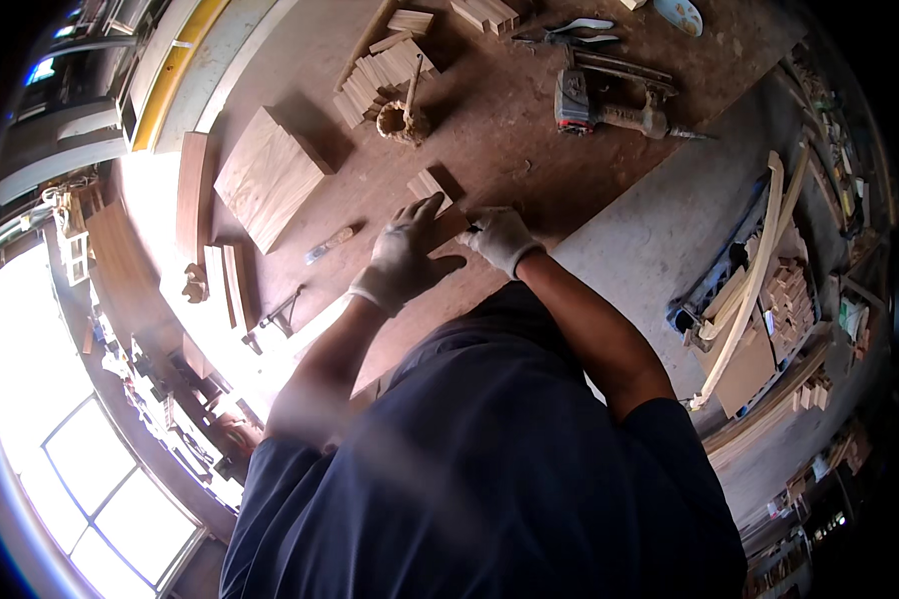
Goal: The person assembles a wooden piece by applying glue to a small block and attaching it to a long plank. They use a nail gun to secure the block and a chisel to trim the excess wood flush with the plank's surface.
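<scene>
A white work glove covers my left hand (402,258), whose fingers lie along the far side of a small brown wood block (444,229). Its thumb sticks out on the near side, so the block's left end sits in the hand's grip. At the block's right end is my right hand (502,240), gloved too, with curled fingers. Something small and dark shows at its fingertips, too little to name. Just beyond the block lie small wood pieces (426,184). A chisel-like tool (330,243) with a wooden handle rests left of my left hand.
Farther off are a square wood panel (273,178), stacked wood strips (386,78), a round brown pot-like holder (403,123) with a stick, and a power drill (609,110). A clamp-like metal tool (283,314) lies at left. Long timber strips (749,290) lean at right.
</scene>
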The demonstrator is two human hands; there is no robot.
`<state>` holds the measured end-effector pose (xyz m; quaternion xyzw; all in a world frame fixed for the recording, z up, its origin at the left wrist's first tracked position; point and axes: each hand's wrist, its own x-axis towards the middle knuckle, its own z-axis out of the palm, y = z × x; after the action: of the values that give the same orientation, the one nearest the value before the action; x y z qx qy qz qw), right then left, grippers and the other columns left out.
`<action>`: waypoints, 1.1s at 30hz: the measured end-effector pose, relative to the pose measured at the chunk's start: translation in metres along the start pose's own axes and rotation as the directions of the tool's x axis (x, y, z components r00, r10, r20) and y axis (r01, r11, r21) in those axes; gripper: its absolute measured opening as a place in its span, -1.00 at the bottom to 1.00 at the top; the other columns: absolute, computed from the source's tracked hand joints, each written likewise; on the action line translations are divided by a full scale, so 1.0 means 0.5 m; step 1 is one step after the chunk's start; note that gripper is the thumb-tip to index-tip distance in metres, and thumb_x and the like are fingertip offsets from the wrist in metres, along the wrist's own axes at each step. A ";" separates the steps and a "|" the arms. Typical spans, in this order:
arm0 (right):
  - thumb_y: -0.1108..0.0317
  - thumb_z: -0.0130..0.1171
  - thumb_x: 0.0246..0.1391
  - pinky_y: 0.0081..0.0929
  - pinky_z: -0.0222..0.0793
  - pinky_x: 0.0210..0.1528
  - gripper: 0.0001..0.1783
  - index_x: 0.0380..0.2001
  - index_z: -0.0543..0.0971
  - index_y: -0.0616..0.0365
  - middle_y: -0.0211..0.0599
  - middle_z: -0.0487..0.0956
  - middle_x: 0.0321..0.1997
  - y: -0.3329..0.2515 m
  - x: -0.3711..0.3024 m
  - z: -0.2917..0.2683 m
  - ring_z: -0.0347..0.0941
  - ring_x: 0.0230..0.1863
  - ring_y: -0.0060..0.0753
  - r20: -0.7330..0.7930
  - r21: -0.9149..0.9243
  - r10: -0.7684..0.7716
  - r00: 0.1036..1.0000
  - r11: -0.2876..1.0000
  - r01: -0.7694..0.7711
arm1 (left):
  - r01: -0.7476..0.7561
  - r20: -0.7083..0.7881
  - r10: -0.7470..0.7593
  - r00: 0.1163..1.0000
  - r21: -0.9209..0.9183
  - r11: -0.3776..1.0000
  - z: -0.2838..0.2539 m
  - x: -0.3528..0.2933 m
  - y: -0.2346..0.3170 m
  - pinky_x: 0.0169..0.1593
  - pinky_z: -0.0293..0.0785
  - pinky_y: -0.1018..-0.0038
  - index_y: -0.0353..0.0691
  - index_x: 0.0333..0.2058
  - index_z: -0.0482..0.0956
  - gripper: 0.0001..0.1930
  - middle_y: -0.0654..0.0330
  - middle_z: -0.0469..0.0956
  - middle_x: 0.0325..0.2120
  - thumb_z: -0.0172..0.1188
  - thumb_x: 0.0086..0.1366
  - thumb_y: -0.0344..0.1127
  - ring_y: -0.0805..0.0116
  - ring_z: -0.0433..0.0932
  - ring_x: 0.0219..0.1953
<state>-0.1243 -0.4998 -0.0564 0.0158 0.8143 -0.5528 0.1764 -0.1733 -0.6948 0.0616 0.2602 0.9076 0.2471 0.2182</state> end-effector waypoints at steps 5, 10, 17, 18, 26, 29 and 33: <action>0.24 0.28 0.31 -0.08 0.61 -0.04 -0.88 -0.28 0.72 -0.03 -0.14 0.76 -0.23 0.020 0.007 0.013 0.72 -0.14 0.05 -0.026 -0.172 -0.096 0.995 0.981 0.090 | 0.120 0.194 -0.179 0.964 0.284 0.951 0.007 0.066 0.071 0.06 0.58 -0.06 -0.23 0.19 0.50 -0.43 -0.14 0.67 -0.06 0.43 0.28 -0.15 -0.26 0.65 0.00; 0.23 0.28 0.31 -0.11 0.61 -0.07 -0.89 -0.29 0.71 -0.07 -0.19 0.76 -0.25 0.039 0.010 0.026 0.72 -0.16 0.00 -0.072 -0.155 -0.153 0.986 0.978 0.140 | 0.095 0.041 -0.103 0.994 0.167 0.981 0.040 0.046 0.037 0.02 0.59 -0.07 -0.20 0.08 0.53 -0.53 -0.14 0.66 -0.11 0.43 0.25 -0.19 -0.26 0.64 -0.03; 0.20 0.30 0.30 -0.11 0.61 -0.07 -0.88 -0.29 0.71 -0.07 -0.19 0.76 -0.25 0.040 0.008 0.023 0.72 -0.16 0.00 -0.068 -0.143 -0.175 0.982 0.976 0.164 | 0.079 -0.052 -0.073 0.996 0.128 0.989 0.068 0.042 0.012 0.01 0.59 -0.05 -0.18 0.02 0.57 -0.58 -0.13 0.67 -0.13 0.43 0.22 -0.25 -0.25 0.63 -0.04; 0.19 0.30 0.30 -0.11 0.61 -0.07 -0.87 -0.29 0.70 -0.06 -0.18 0.76 -0.25 0.040 0.007 0.023 0.72 -0.16 0.00 -0.073 -0.129 -0.178 0.981 0.977 0.167 | 0.073 -0.060 -0.066 0.996 0.119 0.990 0.068 0.042 0.012 0.00 0.59 -0.05 -0.18 0.01 0.58 -0.59 -0.13 0.67 -0.14 0.43 0.21 -0.26 -0.25 0.63 -0.05; 0.27 0.34 0.24 -0.09 0.61 -0.05 -0.91 -0.25 0.70 0.01 -0.12 0.75 -0.23 0.023 -0.003 0.016 0.71 -0.14 0.07 -0.084 -0.062 -0.104 0.991 0.993 0.099 | -0.062 -0.110 0.076 0.991 0.131 0.989 0.059 0.050 0.023 -0.04 0.60 -0.04 -0.19 -0.03 0.60 -0.62 -0.10 0.67 -0.16 0.44 0.18 -0.30 -0.22 0.64 -0.07; 0.36 0.39 0.19 -0.14 0.62 -0.05 -0.85 -0.17 0.71 0.07 -0.09 0.75 -0.23 0.019 -0.034 0.008 0.71 -0.17 0.03 -0.096 0.069 -0.026 0.995 0.997 0.033 | 0.026 -0.073 -0.018 0.997 0.117 0.993 0.055 0.047 0.034 -0.04 0.60 -0.04 -0.21 -0.01 0.61 -0.62 -0.09 0.67 -0.16 0.44 0.20 -0.31 -0.21 0.64 -0.07; 0.42 0.44 0.19 -0.32 0.65 -0.05 -0.70 0.00 0.73 0.12 -0.11 0.77 -0.20 0.013 -0.093 0.006 0.75 -0.18 -0.23 -0.150 0.216 0.089 0.985 0.975 -0.055 | 0.048 -0.098 -0.037 0.994 0.109 0.993 0.069 0.042 0.018 0.01 0.59 -0.03 -0.22 0.05 0.60 -0.58 -0.08 0.67 -0.14 0.44 0.22 -0.31 -0.20 0.63 -0.05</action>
<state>-0.0787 -0.4921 -0.0488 0.1079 0.7615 -0.6262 0.1282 -0.1682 -0.6643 0.0339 0.2404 0.9346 0.2038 0.1648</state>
